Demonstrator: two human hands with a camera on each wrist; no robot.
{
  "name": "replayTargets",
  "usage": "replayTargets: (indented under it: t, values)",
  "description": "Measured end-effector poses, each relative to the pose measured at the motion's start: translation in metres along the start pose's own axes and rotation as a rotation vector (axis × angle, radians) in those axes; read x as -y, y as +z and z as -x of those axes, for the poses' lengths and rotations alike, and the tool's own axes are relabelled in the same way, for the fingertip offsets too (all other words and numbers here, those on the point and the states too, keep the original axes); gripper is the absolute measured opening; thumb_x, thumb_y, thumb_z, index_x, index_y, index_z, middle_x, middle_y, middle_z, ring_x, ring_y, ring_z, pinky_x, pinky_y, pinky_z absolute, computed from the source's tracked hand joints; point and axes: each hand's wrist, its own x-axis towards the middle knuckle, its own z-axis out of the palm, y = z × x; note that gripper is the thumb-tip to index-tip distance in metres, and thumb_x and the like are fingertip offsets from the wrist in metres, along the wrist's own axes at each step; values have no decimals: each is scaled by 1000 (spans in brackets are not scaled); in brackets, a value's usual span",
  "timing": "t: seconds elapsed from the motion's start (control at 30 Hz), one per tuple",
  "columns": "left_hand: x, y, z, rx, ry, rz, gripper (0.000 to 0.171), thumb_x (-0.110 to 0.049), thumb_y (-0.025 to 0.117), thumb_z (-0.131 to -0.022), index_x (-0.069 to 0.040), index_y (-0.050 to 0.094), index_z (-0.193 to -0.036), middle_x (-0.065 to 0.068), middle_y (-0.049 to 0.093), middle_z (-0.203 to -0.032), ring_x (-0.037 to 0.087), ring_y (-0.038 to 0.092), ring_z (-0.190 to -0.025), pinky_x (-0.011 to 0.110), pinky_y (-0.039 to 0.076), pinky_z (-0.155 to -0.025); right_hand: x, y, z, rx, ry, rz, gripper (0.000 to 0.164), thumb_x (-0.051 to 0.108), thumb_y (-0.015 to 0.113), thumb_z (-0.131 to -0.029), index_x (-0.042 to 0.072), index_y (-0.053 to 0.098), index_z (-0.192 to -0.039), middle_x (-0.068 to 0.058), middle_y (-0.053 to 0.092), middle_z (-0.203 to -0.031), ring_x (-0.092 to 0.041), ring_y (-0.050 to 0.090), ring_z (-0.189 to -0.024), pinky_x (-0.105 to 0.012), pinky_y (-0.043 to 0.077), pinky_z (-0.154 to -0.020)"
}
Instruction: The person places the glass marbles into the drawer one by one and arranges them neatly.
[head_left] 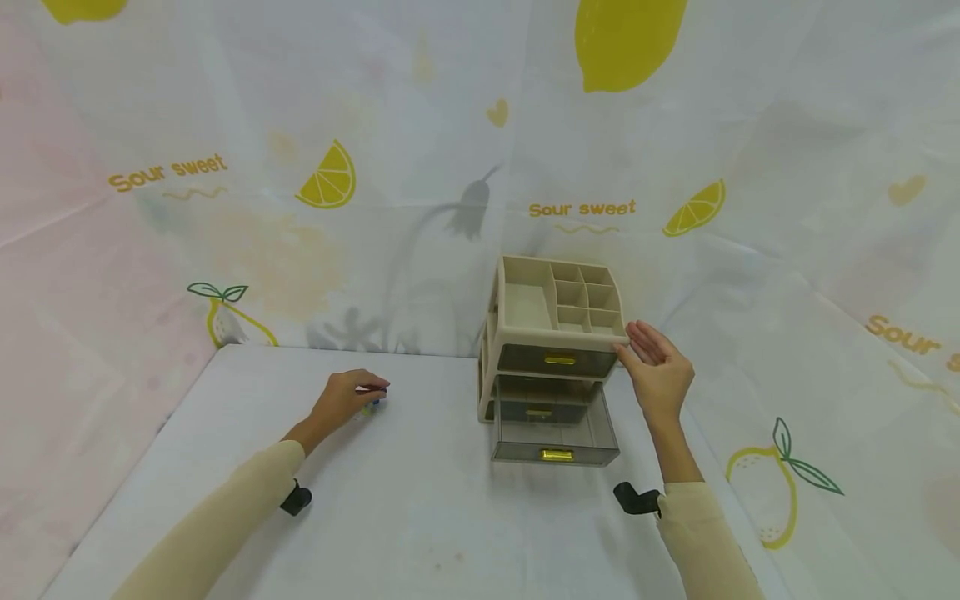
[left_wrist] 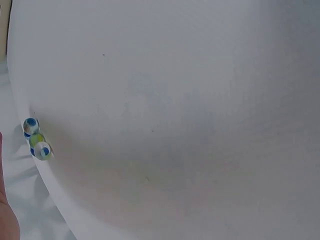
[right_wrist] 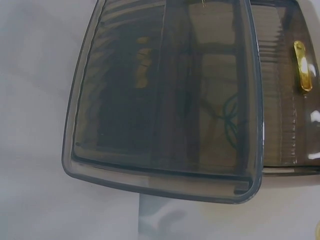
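My left hand (head_left: 347, 398) reaches low over the table at the left, its fingers bent loosely above a few small clear marbles with blue and green swirls. In the left wrist view these marbles (left_wrist: 41, 150) lie in a short row on the white surface, and only an edge of the hand (left_wrist: 7, 215) shows. At the right, my right hand (head_left: 660, 372) rests against the front right corner of a beige desktop drawer organizer (head_left: 553, 335), thumb at the corner and fingers extended along its side. The lower drawer (head_left: 557, 456), smoky and see-through with a gold handle, is pulled out.
The organizer's upper drawer (head_left: 558, 360) is closed. Its top has several open compartments. A white cloth covers the table (head_left: 420, 508), and a lemon-print sheet (head_left: 420, 167) hangs behind and at the sides. Black wrist cameras (head_left: 637, 500) are strapped to both arms.
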Motion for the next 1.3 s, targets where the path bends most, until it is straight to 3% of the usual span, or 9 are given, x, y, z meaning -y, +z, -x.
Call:
replayTargets:
  t: [0.2, 0.4, 0.67, 0.87, 1.1, 1.3]
  values:
    - [-4, 7, 0, -40, 107, 55, 19, 3, 77, -79, 1, 75, -98, 6, 72, -95, 22, 69, -87, 27, 58, -71, 1, 0, 0, -2, -13, 2, 46, -15, 78, -72, -16, 63, -115, -33, 63, -110, -33, 67, -101, -31, 53, -86]
    - [-14, 14, -3, -31, 147, 122, 19, 2, 78, -79, 0, 75, -97, 4, 72, -95, 20, 69, -88, 24, 56, -74, 1, 1, 0, -3, -17, 2, 45, -15, 77, -72, -16, 63, -114, -34, 63, -110, -34, 67, -101, -32, 53, -86]
    - [-32, 22, -13, -12, 196, 169, 19, -1, 77, -80, -12, 75, -96, -1, 72, -96, 15, 69, -89, 23, 56, -75, 2, 0, 0, -2, -4, 0, 45, -14, 78, -72, -15, 63, -115, -33, 63, -110, -34, 66, -101, -31, 53, -86]
    - [-58, 27, -21, 7, 240, 224, 20, -1, 77, -80, -12, 75, -97, 1, 72, -97, 16, 69, -88, 24, 56, -75, 2, 0, 1, -1, 3, -1, 45, -14, 78, -73, -15, 63, -115, -31, 64, -110, -33, 67, -102, -31, 52, -86]
    - [-116, 23, -24, 10, 283, 270, 21, 11, 74, -78, -1, 73, -95, 15, 70, -95, 27, 70, -86, 27, 57, -74, 1, 0, 1, -2, -4, -3, 45, -15, 77, -72, -16, 63, -115, -33, 64, -110, -35, 66, -101, -31, 53, -86]
    - [-138, 28, -31, 37, 313, 318, 20, 10, 73, -79, 0, 73, -96, 16, 70, -95, 29, 69, -88, 27, 57, -74, 2, 1, 0, -5, -4, -1, 45, -15, 78, -72, -15, 63, -115, -33, 63, -110, -34, 67, -102, -29, 53, -85]
